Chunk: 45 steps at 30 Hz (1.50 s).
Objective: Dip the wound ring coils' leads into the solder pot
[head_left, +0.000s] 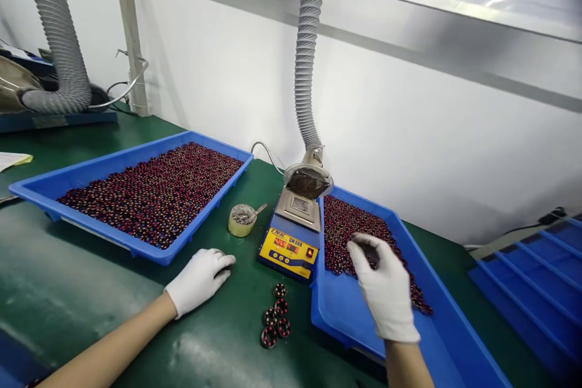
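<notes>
My left hand (200,280), in a white glove, rests on the green table with its fingers loosely stretched out and nothing in them. It lies between the left blue tray (157,254) and a loose group of several small round dark parts (271,317) with pink and gold dots. Over the right blue tray (339,309) is my right hand (384,285), also gloved, its thumb and fingertips brought together. Whether a small part sits in that pinch is hard to make out against the dark parts (348,224) behind it.
A yellow-and-blue heating unit (288,251) with a red digital display stands beside the right tray, under a grey extraction hose (309,60). Left of it is a small round tub (240,227) with a metal-looking tool. Stacked blue trays (531,297) lie far right.
</notes>
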Tool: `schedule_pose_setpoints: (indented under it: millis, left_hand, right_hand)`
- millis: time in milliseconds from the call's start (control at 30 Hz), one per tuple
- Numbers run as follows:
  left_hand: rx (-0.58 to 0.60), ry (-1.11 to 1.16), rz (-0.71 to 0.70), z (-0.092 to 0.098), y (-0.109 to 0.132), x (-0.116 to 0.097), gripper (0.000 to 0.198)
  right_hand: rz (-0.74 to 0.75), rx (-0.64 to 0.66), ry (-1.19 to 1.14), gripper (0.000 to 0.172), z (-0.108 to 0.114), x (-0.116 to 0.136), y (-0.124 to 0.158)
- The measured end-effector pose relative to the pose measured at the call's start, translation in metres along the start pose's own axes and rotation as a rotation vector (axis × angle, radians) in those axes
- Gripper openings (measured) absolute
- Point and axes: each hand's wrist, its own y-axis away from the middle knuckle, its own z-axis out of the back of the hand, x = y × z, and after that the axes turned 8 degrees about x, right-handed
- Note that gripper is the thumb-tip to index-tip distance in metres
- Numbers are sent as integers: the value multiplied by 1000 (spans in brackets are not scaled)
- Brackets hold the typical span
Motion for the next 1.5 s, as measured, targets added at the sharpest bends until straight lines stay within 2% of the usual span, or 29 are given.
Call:
schedule_pose_setpoints:
  millis: [67, 100, 167, 200, 300, 433, 533, 600, 700, 733, 800, 867, 900, 967, 1033, 1100, 1167, 1267, 1333, 1400, 1500]
  left_hand:
    - [32, -41, -59, -3, 0, -14, 27]
    - [53, -55, -96, -5, -1, -22, 28]
    - [91, -71, -172, -11, -5, -40, 34]
    - [106, -75, -208, -14, -8, -49, 39]
    - [113, -79, -277, -24, -18, -73, 50]
    - [39, -70, -249, -34, -34, -87, 28]
    - [-28, -26, -241, -27, -43, -87, 21]
    - [-91, 22, -253, -8, -49, -88, 13]
    - [-263, 122, -234, 40, -57, -104, 12]
    - [-332, 205, -220, 57, -59, -113, 13]
    - [-449, 616, -233, 86, -65, -133, 18]
    - [-446, 987, -295, 101, -72, -152, 28]
    - [-412, 1113, -328, 104, -76, -158, 33]
    - [-351, 1222, -377, 100, -84, -166, 39]
    - [-339, 1171, -398, 90, -88, -167, 43]
    - [-382, 1062, -389, 81, -86, -164, 47]
    - [-459, 909, -368, 78, -80, -158, 51]
    - [-572, 536, -390, 83, -69, -152, 60]
    - [-586, 332, -445, 90, -65, -151, 59]
    - [-561, 276, -494, 97, -65, -150, 49]
    - [-530, 350, -506, 102, -66, -148, 36]
  right_hand:
    - [340, -197, -52, 24, -3, 47, 15]
    - [440, -324, -131, 20, -5, 69, 23]
    - [446, -564, -361, 11, -9, 102, 37]
    - [464, -566, -420, 6, -11, 112, 43]
    - [485, -462, -439, 8, -19, 118, 50]
    - [571, -210, -358, 17, -23, 100, 48]
    - [540, -91, -374, 20, -21, 87, 41]
    - [479, -42, -442, 16, -19, 79, 33]
    - [303, -10, -624, 10, -21, 68, 17]
    - [249, 10, -707, 12, -22, 65, 12]
    - [223, 123, -879, 24, -28, 61, 6]
    - [284, 257, -1011, 36, -36, 57, 3]
    - [315, 280, -1058, 39, -40, 56, 4]
    - [339, 223, -1116, 39, -46, 51, 6]
    - [322, 122, -1131, 38, -48, 46, 9]
    - [291, 75, -1116, 39, -46, 43, 10]
    - [267, 83, -1071, 37, -40, 44, 10]
    - [278, 140, -902, 29, -32, 49, 8]
    - [291, 166, -750, 22, -31, 52, 7]
    - [276, 153, -613, 15, -31, 55, 6]
    - [251, 114, -523, 16, -32, 58, 5]
